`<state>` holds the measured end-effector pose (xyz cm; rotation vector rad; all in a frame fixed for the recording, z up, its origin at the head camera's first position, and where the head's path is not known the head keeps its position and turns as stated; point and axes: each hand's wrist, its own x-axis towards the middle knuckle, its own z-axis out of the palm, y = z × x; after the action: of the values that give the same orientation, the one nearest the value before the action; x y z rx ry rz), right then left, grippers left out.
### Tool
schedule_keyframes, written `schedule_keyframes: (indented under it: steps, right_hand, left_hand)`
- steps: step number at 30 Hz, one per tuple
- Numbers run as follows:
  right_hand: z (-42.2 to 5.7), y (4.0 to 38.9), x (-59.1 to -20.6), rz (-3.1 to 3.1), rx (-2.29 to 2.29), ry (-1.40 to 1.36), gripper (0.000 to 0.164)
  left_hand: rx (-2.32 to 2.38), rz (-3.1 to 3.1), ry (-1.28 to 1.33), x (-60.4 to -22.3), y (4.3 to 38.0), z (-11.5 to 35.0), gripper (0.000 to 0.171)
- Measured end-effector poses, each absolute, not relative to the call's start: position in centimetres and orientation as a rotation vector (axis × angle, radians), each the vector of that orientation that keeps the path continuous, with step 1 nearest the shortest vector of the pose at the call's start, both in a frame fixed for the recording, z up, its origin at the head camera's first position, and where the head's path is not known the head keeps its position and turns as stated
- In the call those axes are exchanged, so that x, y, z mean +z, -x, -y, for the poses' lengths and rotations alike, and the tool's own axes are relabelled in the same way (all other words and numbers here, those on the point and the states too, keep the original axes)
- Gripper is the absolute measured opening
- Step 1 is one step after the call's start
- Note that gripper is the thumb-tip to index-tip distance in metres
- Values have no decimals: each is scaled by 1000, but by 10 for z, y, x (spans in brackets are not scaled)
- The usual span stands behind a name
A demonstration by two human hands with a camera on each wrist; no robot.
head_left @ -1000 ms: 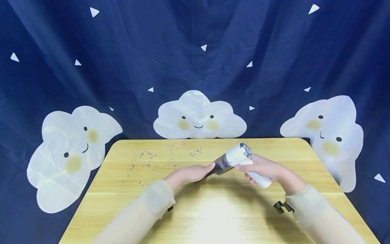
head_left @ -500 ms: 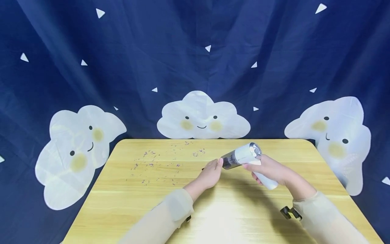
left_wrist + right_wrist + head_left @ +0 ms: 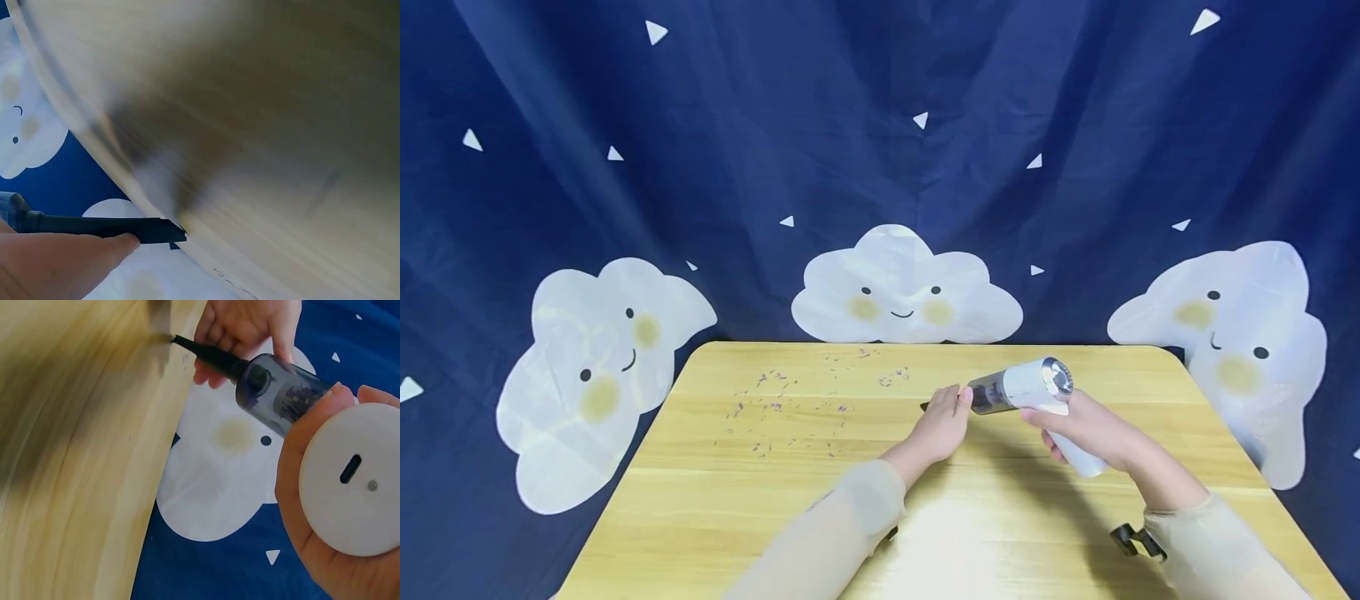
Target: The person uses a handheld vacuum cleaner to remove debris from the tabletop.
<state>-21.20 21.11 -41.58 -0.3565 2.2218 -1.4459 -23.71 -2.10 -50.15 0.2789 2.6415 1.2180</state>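
A white handheld vacuum cleaner (image 3: 1028,383) with a chrome vent end is held above the table by my right hand (image 3: 1093,429), fingers wrapped round its handle. Dark bits show inside its see-through dust cup (image 3: 281,390). Its narrow black nozzle (image 3: 209,357) points left, the tip close over the tabletop. My left hand (image 3: 942,423) lies across the nozzle in the head view, its thumb beside the dust cup. From the right wrist view, the left palm faces the camera behind the nozzle, fingers loosely bent. Small purple shreds (image 3: 777,407) are scattered on the table's left half.
The wooden table (image 3: 715,508) has rounded far corners. Right behind its far edge hangs a dark blue curtain (image 3: 850,108) printed with smiling clouds and small white triangles. Black wrist mounts (image 3: 1138,542) stick out under the sleeves.
The vacuum cleaner has moved right and tilted nearer level. My left hand has turned from reaching sideways at the nozzle to lying across it. The head view has shifted slightly.
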Motion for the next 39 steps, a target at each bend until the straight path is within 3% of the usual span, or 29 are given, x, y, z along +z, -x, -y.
schedule_keyframes:
  steps: [20,29,39]
  right_hand:
    - [-204,205,-427,-2322,-1544,242,49]
    - [-190,202,-440,-2348,-1586,202,44]
    - [-182,208,-448,-2322,-1640,157,43]
  left_hand:
    - [1167,-2532,-407,-501,263,16,81]
    - [1150,-2552,-471,-506,273,26,74]
    - [1161,-2558,-503,-514,283,35,83]
